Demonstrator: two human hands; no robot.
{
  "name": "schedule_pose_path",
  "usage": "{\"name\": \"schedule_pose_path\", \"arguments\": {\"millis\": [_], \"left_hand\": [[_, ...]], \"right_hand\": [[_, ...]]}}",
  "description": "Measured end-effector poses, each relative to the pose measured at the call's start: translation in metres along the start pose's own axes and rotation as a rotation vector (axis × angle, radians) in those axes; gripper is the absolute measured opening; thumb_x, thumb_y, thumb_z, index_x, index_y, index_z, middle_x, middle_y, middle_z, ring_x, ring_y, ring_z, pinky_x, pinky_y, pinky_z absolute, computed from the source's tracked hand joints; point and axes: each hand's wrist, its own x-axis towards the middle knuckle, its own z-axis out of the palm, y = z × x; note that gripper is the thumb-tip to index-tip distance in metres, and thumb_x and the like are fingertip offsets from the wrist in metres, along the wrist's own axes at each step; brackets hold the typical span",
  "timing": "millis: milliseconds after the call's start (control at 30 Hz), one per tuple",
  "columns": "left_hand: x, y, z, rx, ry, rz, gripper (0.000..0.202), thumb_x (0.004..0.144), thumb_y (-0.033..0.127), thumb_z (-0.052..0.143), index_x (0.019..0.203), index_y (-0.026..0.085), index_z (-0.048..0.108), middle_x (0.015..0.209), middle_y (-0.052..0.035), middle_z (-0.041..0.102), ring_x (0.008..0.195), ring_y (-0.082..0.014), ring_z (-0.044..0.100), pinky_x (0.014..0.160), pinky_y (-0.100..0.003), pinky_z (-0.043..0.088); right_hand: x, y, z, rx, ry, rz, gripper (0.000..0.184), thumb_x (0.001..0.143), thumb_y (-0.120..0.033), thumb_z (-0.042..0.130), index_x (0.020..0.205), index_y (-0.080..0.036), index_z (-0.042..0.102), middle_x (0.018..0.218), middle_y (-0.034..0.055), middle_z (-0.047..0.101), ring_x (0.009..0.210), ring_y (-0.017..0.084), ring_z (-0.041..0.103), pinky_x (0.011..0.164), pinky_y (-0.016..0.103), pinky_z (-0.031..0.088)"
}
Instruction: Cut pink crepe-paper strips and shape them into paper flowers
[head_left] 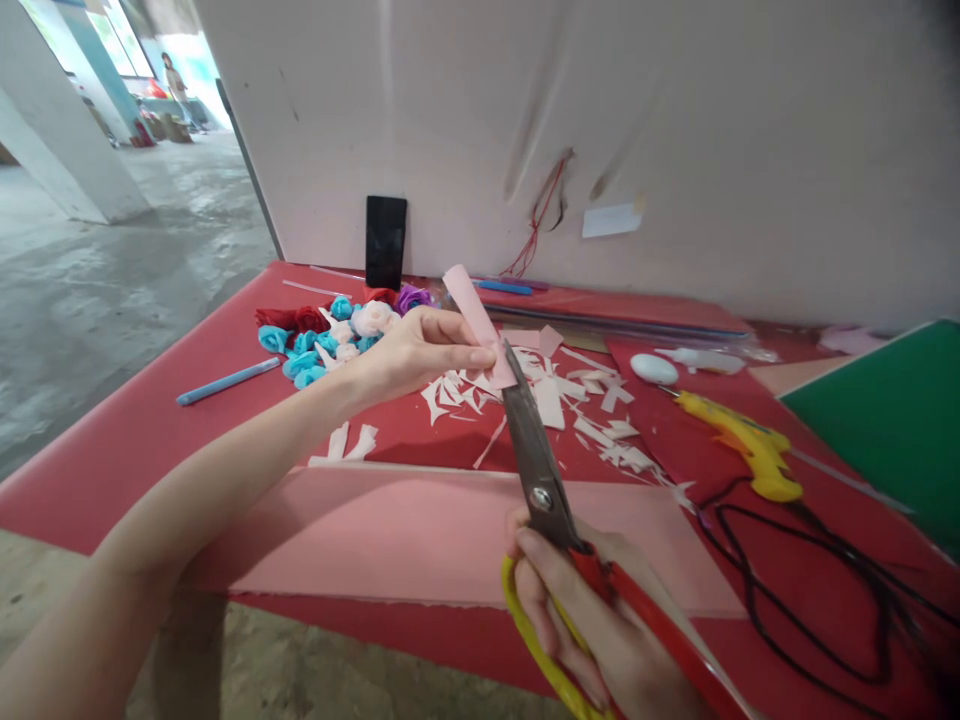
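My left hand (416, 350) pinches a folded pink paper strip (474, 310) and holds it up above the red table (135, 430). My right hand (592, 620) grips the red and yellow handles of a pair of scissors (536, 460). The steel blades point up and away, and their tips meet the lower end of the strip. A large pink sheet (420, 530) lies flat on the table under both hands. Several pale paper offcuts (592, 405) are scattered beyond it.
A heap of small blue, red, white and purple paper flowers (330, 335) lies at the back left. A blue pen (229, 380) lies left. A yellow glue gun (750, 445) with black cord (795, 590) lies right. A black phone (385, 240) leans on the wall. A green board (892, 420) sits far right.
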Motion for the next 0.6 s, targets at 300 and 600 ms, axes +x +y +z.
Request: {"name": "schedule_pose_path", "arguments": {"millis": [300,600], "left_hand": [[0.002,0.014,-0.007,0.122,0.075,0.018,0.026,0.052,0.037,0.078,0.058,0.015,0.066,0.054,0.0004,0.062,0.05,-0.0079,0.054,0.05,-0.022,0.042],[-0.001,0.016,-0.008,0.439,0.34,0.398,0.006,0.072,0.023,0.065,0.071,0.023,0.071,0.069,0.0014,0.068,0.062,-0.0096,0.058,0.062,-0.024,0.046]], "right_hand": [[0.003,-0.006,-0.005,0.085,-0.035,0.072,0.03,0.068,-0.047,0.06,0.08,-0.021,0.052,0.052,-0.0018,0.054,0.037,0.01,0.044,0.035,0.022,0.037],[0.006,-0.013,-0.004,0.238,0.038,0.031,0.032,0.071,-0.046,0.058,0.088,-0.021,0.047,0.051,-0.0047,0.049,0.033,0.007,0.038,0.032,0.02,0.036]]}}
